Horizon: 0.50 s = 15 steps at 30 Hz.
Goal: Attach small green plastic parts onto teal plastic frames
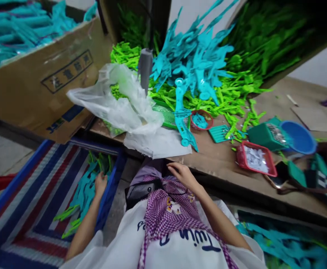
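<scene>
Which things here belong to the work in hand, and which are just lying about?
In the work, by the look of it:
- teal pieces at the left hand
- striped crate holding them
- similar pile on the table

Probably just lying about:
- crumpled plastic
- blue bowl
- flat cardboard piece

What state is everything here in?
Left cardboard box: open, piled with blue parts
Plastic bag: crumpled
Striped bin: open, partly filled
Round red bowl: holding blue bits
Red square basket: holding white bits
Green box: holding shiny bits
Left hand: at bin's pieces, grip unclear
Right hand: empty, fingers loosely extended
</scene>
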Each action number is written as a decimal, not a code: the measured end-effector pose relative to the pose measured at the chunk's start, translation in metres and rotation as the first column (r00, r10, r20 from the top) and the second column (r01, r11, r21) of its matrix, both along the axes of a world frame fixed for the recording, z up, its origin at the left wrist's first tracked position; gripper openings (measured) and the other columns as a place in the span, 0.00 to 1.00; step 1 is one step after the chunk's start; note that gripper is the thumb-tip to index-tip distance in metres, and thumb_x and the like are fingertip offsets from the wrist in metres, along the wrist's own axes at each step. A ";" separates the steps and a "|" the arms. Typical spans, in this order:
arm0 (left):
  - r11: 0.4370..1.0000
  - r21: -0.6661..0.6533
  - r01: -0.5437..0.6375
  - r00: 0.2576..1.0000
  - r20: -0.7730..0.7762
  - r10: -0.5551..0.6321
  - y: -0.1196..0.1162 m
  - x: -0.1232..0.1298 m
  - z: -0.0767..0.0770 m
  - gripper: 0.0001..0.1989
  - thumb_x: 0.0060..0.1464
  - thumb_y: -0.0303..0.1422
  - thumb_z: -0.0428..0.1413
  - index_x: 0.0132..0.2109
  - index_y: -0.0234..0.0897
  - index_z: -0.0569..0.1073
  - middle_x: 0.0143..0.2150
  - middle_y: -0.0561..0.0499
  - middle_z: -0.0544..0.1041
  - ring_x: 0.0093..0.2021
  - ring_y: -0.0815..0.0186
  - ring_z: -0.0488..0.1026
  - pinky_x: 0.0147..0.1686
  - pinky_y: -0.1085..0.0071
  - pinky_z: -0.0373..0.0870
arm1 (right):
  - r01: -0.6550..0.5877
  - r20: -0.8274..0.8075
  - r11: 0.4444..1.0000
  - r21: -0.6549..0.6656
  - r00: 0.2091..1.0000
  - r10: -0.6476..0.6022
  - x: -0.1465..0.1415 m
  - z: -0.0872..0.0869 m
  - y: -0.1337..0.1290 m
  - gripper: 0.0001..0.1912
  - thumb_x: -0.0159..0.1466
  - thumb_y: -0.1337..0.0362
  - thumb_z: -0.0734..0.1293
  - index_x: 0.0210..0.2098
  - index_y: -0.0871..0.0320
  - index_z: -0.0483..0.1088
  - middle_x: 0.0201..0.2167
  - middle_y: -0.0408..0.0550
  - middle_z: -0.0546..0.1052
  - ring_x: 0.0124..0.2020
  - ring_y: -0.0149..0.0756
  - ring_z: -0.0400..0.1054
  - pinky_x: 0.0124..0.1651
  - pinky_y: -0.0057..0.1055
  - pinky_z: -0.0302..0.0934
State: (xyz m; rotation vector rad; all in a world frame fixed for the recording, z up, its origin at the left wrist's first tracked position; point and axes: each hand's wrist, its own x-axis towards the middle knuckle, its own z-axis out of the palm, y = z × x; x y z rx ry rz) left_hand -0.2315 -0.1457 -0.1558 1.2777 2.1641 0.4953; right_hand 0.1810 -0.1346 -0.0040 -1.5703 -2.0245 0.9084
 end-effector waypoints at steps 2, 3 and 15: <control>0.996 0.056 0.073 0.993 0.094 -0.078 0.016 0.045 0.024 0.15 0.57 0.37 0.49 0.47 0.35 0.71 0.40 0.44 0.77 0.39 0.59 0.77 0.42 0.63 0.75 | 0.100 -0.050 0.995 0.023 0.994 -0.098 0.018 0.005 -0.001 0.14 0.69 0.58 0.61 0.44 0.56 0.76 0.42 0.51 0.81 0.43 0.41 0.76 0.49 0.36 0.68; 0.986 0.111 0.121 0.970 0.199 -0.141 0.024 0.074 0.041 0.16 0.58 0.39 0.50 0.49 0.35 0.71 0.41 0.43 0.78 0.38 0.60 0.78 0.41 0.64 0.75 | 0.147 -0.076 0.989 0.035 0.987 -0.144 0.024 0.007 -0.001 0.14 0.69 0.58 0.61 0.43 0.56 0.76 0.41 0.51 0.81 0.43 0.41 0.76 0.48 0.36 0.68; 0.834 0.527 0.162 0.916 0.234 -0.326 0.218 0.380 0.153 0.50 0.45 0.35 0.68 0.68 0.28 0.51 0.67 0.25 0.58 0.68 0.42 0.57 0.65 0.48 0.53 | 0.438 -0.276 0.893 0.107 0.876 -0.396 0.060 0.001 -0.017 0.13 0.68 0.59 0.61 0.41 0.57 0.76 0.40 0.51 0.81 0.42 0.39 0.76 0.49 0.35 0.68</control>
